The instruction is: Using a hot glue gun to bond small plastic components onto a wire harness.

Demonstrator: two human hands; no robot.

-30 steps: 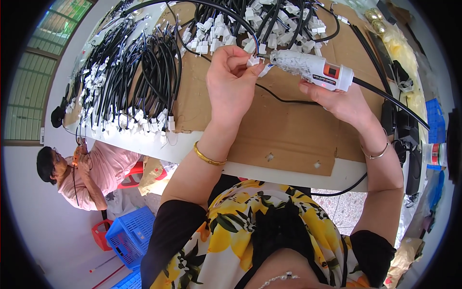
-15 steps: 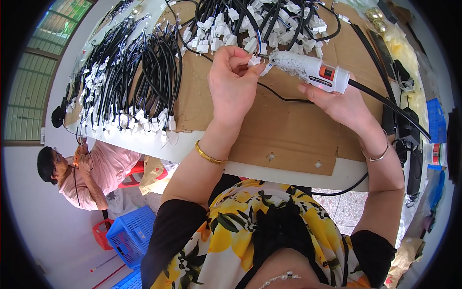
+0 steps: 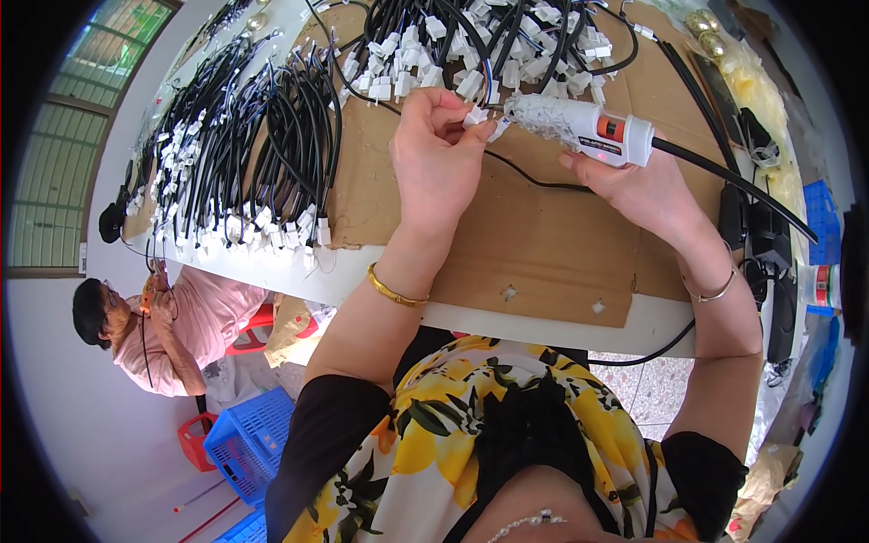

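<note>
Between the thumb and fingers of my left hand (image 3: pixel 441 154) is a small white connector (image 3: pixel 475 116), with thin coloured wires running up from it. My right hand (image 3: pixel 634 181) is wrapped round a white glue gun (image 3: pixel 625 140) whose front part is coated in stringy glue. The gun's nozzle points left and is right beside the connector; whether they touch I cannot tell. A thick black cord leaves the gun's rear. Just beyond my hands lies a heap of black cables with white connectors (image 3: pixel 407 59).
Brown cardboard (image 3: pixel 543 244) covers the white table (image 3: pixel 462 323). More black cables (image 3: pixel 290 145) lie in rows at the left. Power adapters (image 3: pixel 769 235) sit at the right edge. A co-worker in pink (image 3: pixel 195 317) is seated at the far left near a blue crate (image 3: pixel 249 439).
The glue gun has shifted very slightly left, and its cord has moved a little with it. My left hand and the connector have barely moved.
</note>
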